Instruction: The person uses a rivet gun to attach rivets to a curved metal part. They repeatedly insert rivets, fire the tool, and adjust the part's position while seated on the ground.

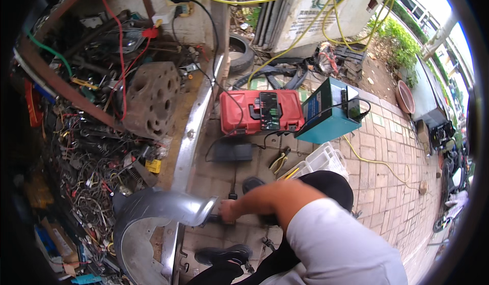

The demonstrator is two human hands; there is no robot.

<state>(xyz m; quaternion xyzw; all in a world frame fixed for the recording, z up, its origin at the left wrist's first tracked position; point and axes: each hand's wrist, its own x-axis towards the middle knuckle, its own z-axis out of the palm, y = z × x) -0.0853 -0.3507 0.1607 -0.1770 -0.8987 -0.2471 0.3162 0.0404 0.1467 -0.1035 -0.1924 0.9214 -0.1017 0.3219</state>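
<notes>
My right hand (pixel 228 209) reaches down to the paving from my bare forearm, its fingers curled on a small dark item I cannot make out. Just above it a black connector (pixel 233 196) hangs on a cable from a blurred black box (pixel 232 150). Left of the hand lies a curved silver fender (pixel 153 201) at the metal sill. Yellow-handled pliers (pixel 279 160) lie beside a clear plastic organizer (pixel 323 160). My left hand is not in view.
A red toolbox (pixel 239 111) and teal machine (pixel 326 122) stand ahead. Left are a rusty engine block (pixel 153 96) and tangled parts (pixel 86 167). Behind lie a tire (pixel 237 48) and hanging cables; at right, a bowl (pixel 405 99) and parked scooters (pixel 448 183).
</notes>
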